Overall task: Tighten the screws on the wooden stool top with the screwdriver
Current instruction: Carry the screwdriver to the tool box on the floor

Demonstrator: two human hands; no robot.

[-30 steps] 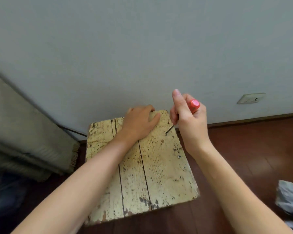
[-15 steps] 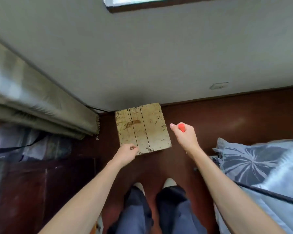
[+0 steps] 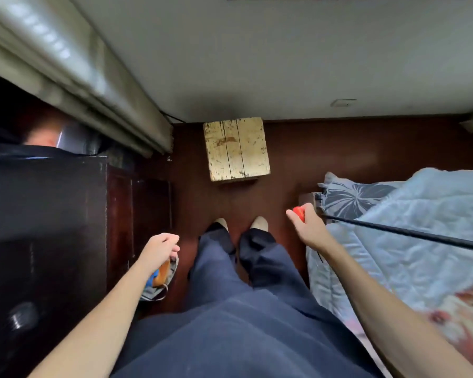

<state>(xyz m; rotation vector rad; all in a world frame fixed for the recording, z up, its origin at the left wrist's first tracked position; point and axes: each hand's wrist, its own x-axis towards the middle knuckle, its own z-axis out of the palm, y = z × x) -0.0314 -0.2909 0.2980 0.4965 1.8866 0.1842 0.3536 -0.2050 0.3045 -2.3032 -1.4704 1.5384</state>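
Gripping the red handle of the screwdriver (image 3: 299, 213), the right hand (image 3: 309, 229) curls its fingers round it, just beside a pale blue quilt (image 3: 421, 214); the shaft is hidden; the left hand (image 3: 159, 249) hangs with fingers loosely curled, holding nothing, above a small bag (image 3: 159, 282) on the dark floor (image 3: 325, 154); between the arms stand legs in dark trousers (image 3: 230, 268) and pale shoes (image 3: 260, 222); well ahead of the shoes, apart from both hands, the wooden stool top (image 3: 236, 148) sits on the floor against the wall (image 3: 257, 64).
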